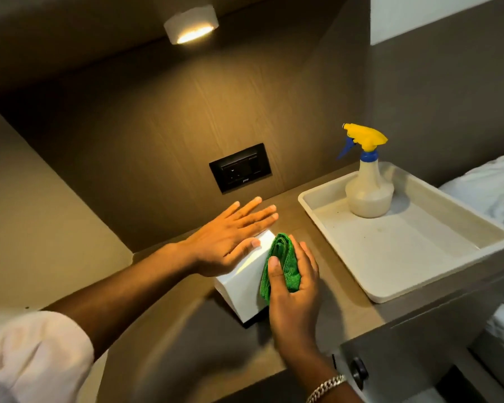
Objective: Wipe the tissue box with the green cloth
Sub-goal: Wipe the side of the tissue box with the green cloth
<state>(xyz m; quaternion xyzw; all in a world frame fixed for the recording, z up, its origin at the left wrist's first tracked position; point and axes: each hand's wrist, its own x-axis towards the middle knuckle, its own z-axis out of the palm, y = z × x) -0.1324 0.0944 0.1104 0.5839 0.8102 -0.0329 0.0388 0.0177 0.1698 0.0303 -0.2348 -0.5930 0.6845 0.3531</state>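
Note:
A white tissue box (242, 283) stands on the brown shelf (186, 330), near its middle. My left hand (230, 237) lies flat on the box's top and left side, fingers spread and straight, holding nothing. My right hand (294, 289) presses a folded green cloth (282, 263) against the box's right side, with the thumb on the cloth's front and the fingers behind it. The box's far side is hidden by my hands.
A white tray (413, 251) sits on the shelf to the right, holding a spray bottle (367, 181) with a yellow and blue trigger. A black socket panel (240, 167) is on the back wall. A lamp (191, 24) glows overhead. White bedding (495, 184) lies far right.

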